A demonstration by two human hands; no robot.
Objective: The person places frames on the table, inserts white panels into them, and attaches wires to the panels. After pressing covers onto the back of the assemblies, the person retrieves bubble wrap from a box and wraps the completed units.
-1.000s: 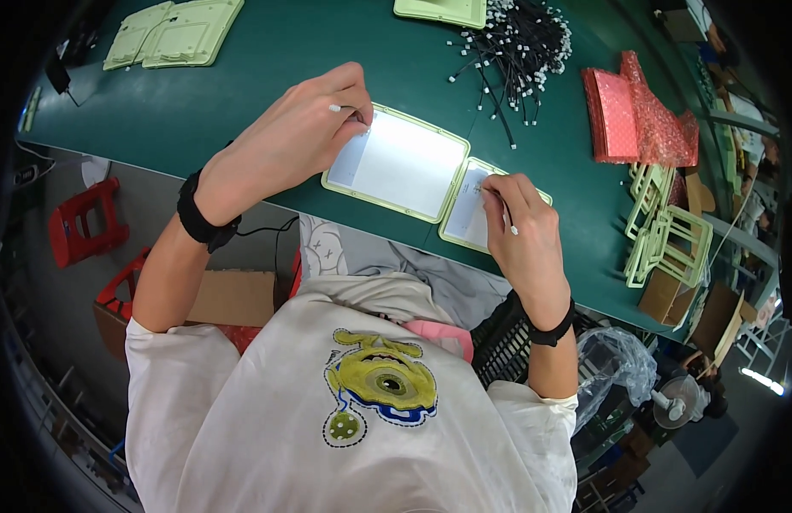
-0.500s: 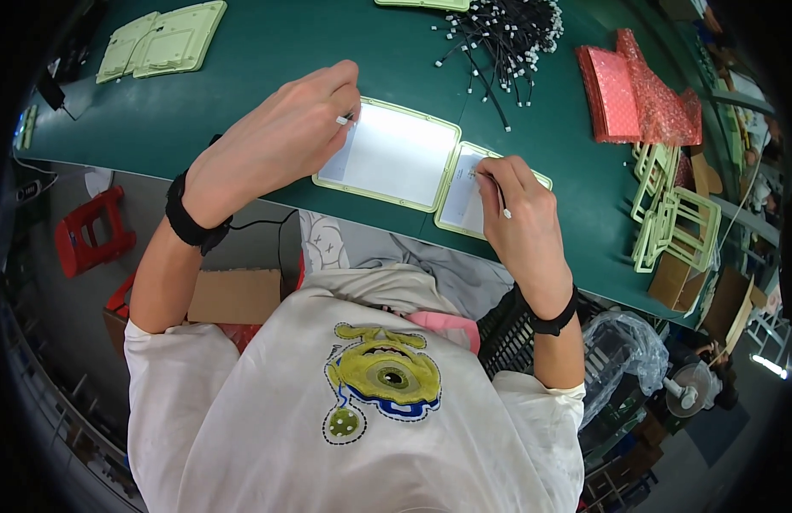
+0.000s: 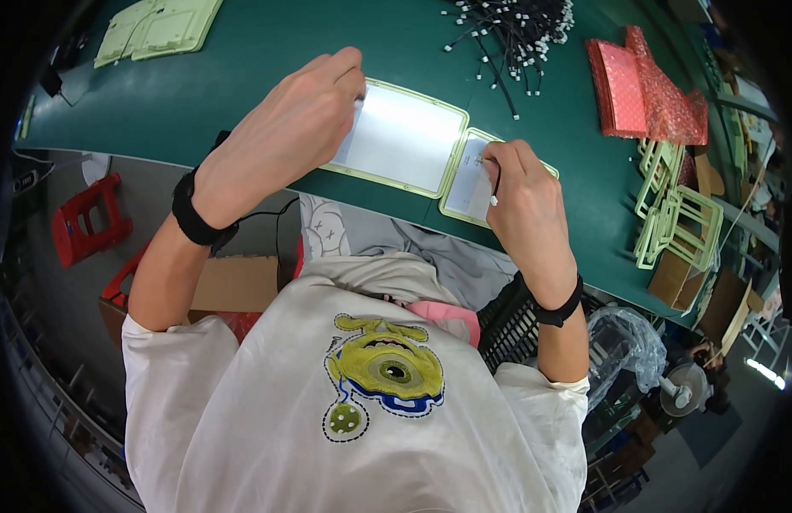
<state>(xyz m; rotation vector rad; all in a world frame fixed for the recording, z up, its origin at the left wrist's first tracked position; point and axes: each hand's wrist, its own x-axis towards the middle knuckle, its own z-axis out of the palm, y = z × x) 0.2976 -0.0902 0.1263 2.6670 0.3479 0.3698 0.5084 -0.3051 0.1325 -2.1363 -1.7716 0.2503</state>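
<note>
My right hand point(image 3: 526, 190) pinches a short black cable point(image 3: 498, 181) with a white plug hanging below the fingers. It is over the smaller light-green framed panel point(image 3: 467, 185), which has a white surface. Touching that panel on its left is a larger light-green framed white panel point(image 3: 406, 130), with glare on it. At the larger panel's left edge my left hand point(image 3: 298, 120) is closed, thumb and fingers together. A dark bit of cable shows at its fingertips; the hand hides the rest and the panel's left side.
A heap of black cables with white plugs point(image 3: 520, 38) lies at the back. Stacked green panels point(image 3: 161, 30) sit at far left. Pink bubble-wrap packs point(image 3: 623, 90) and several green frames point(image 3: 678, 222) are on the right. A red stool point(image 3: 88, 221) stands below the table's left.
Both hands have shifted slightly, the left up and the right a little up and rightward. The white plug seen by my left fingers is out of sight. The view has shifted a little.
</note>
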